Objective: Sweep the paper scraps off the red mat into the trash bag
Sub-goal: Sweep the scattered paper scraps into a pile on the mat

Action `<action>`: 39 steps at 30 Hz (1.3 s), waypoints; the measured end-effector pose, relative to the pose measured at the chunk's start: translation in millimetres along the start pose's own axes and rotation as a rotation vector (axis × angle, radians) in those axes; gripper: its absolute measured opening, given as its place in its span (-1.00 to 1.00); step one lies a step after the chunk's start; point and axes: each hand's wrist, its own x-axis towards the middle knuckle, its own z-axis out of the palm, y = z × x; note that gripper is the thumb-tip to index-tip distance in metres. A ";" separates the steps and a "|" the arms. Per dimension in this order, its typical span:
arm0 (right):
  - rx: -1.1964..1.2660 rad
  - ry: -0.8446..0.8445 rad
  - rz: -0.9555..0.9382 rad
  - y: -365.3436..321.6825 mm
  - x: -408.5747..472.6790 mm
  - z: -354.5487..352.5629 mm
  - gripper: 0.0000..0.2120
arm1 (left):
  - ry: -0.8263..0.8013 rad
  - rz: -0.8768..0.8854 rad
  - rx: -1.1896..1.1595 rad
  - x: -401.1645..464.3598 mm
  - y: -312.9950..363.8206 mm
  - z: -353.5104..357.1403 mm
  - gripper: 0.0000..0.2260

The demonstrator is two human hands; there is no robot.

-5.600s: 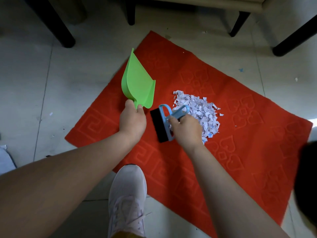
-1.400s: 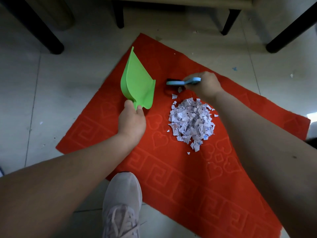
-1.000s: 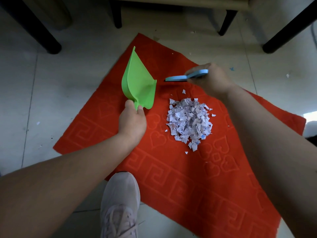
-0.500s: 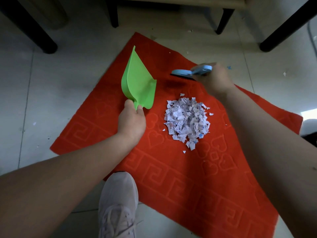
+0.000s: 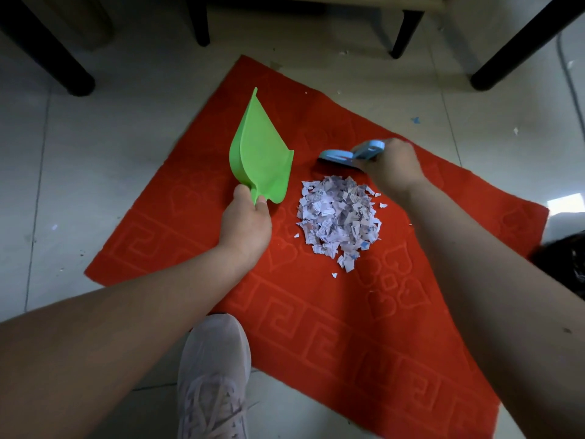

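The paper scraps (image 5: 339,217) lie heaped in one pile near the middle of the red mat (image 5: 316,327), a few strays just beside it. The left hand (image 5: 247,220) grasps the handle of a green dustpan (image 5: 259,153), tilted on edge with nothing in it, its long axis pointing away from the person. The right hand (image 5: 391,167) grips a blue brush (image 5: 351,153) just beyond the pile. A white shoe (image 5: 212,375) rests at the mat's near edge.

Tiled floor (image 5: 95,160) carries the red mat (image 5: 316,312) and a shoe (image 5: 215,369)
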 end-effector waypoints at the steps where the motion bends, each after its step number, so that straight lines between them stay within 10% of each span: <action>1: -0.004 -0.015 0.016 1.7 -5.1 4.2 -0.79 | -0.005 0.003 -0.001 -0.7 0.6 1.3 -0.87; 39: 0.031 0.384 0.486 17.5 -69.9 10.1 -0.73 | -0.001 0.029 -0.015 -8.0 -8.7 9.8 -0.89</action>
